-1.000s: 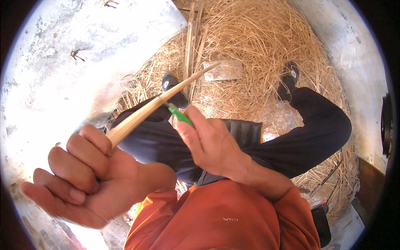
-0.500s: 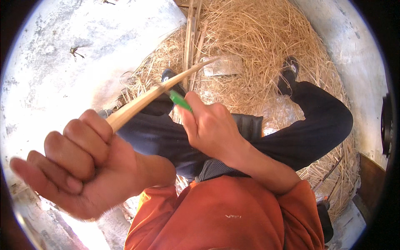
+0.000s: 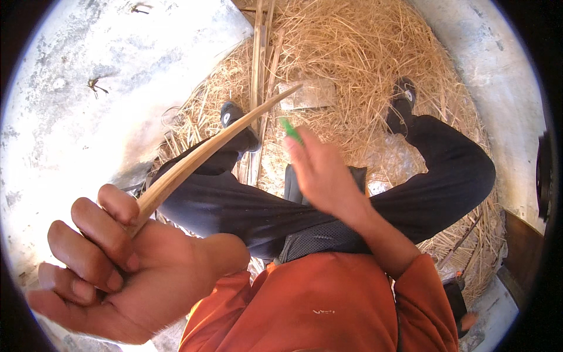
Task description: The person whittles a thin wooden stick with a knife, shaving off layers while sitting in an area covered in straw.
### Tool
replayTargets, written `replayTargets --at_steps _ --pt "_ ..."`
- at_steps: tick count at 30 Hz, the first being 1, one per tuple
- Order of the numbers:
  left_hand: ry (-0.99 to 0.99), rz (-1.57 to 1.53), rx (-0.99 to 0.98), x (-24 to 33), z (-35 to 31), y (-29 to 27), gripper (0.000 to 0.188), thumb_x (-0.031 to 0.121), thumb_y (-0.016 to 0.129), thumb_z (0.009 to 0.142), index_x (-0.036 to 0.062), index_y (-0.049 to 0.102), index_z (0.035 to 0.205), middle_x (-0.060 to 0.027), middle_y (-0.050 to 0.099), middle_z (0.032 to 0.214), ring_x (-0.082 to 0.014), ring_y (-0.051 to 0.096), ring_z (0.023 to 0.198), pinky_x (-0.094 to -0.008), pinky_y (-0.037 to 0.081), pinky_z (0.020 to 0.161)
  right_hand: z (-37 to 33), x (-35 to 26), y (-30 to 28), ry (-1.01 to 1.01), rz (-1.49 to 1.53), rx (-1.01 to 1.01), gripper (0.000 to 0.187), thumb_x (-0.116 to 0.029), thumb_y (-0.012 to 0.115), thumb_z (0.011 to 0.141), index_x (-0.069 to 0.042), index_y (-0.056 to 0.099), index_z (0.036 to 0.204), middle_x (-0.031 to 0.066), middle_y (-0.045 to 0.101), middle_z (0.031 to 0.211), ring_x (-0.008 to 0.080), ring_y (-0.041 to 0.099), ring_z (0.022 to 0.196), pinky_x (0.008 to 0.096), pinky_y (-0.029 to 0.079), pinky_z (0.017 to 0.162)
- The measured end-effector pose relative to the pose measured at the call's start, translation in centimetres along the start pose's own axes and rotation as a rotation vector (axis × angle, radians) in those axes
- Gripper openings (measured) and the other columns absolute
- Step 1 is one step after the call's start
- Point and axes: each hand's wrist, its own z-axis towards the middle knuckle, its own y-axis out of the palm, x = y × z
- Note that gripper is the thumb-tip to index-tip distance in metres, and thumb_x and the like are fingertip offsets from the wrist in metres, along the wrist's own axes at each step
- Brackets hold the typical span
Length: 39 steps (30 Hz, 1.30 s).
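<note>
My left hand [image 3: 117, 264], palm turned up and fingers curled, grips the thick end of a pale bamboo strip [image 3: 199, 154]. The strip slants up and to the right and tapers to a thin point. My right hand [image 3: 321, 170], slightly blurred, is closed round a green-handled knife [image 3: 291, 131]; its blade cannot be made out. The knife is to the right of the strip, apart from it, near its pointed end.
Pale shavings [image 3: 363, 47] lie thickly over the floor between and beyond my dark-trousered legs [image 3: 434, 158]. Long strips [image 3: 258, 64] lie on them beside a flat block [image 3: 308, 95]. A whitish slab [image 3: 129, 88] is at left, a pale wall [image 3: 487, 64] at right.
My right hand and the knife have moved right, away from the strip. My left hand has come slightly down, still holding the strip, and its fingers have loosened a little.
</note>
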Motion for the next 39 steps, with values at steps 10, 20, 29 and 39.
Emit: replayTargets --at_steps 10,20,29,39 --pt "-0.075 -0.156 -0.188 0.2 0.2 -0.5 0.045 0.026 0.040 0.093 0.0203 0.018 0.055 0.0042 0.021 0.050 -0.0090 0.016 0.045 -0.0257 0.015 0.044 -1.0 -1.1 3.1 -0.274 -0.111 0.045 0.020 -0.019 0.045 0.094 0.000 0.048 0.088 0.0199 0.050 0.055 0.0401 0.053 0.050 0.0459 0.040 0.045" --pt "-0.015 0.019 -0.054 0.0 0.3 0.0 0.039 0.028 0.037 0.093 0.0191 0.021 0.059 0.0033 0.014 0.056 -0.0102 0.014 0.050 -0.0280 0.013 0.045 3.4 4.6 -0.5 0.116 -0.345 0.059 0.047 -0.037 0.037 0.096 0.006 0.054 0.099 0.0226 0.058 0.060 0.0402 0.060 0.058 0.0484 0.048 0.057" --pt "0.082 0.155 0.218 -0.4 -0.2 0.9 0.040 0.025 0.048 0.089 0.0201 0.028 0.054 0.0039 0.019 0.049 -0.0089 0.016 0.045 -0.0265 0.014 0.045 0.5 -0.8 1.6 -0.217 -0.019 -0.031 0.038 -0.036 0.038 0.097 0.000 0.047 0.085 0.0196 0.051 0.051 0.0420 0.054 0.049 0.0488 0.043 0.048" --pt "0.115 0.163 0.206 -0.7 0.1 0.2 0.043 0.025 0.050 0.088 0.0196 0.025 0.053 0.0037 0.020 0.048 -0.0092 0.014 0.043 -0.0274 0.011 0.043 3.3 5.0 2.9 -0.056 -0.189 0.043 0.034 -0.025 0.040 0.096 0.003 0.053 0.084 0.0261 0.051 0.055 0.0467 0.053 0.058 0.0519 0.042 0.055"
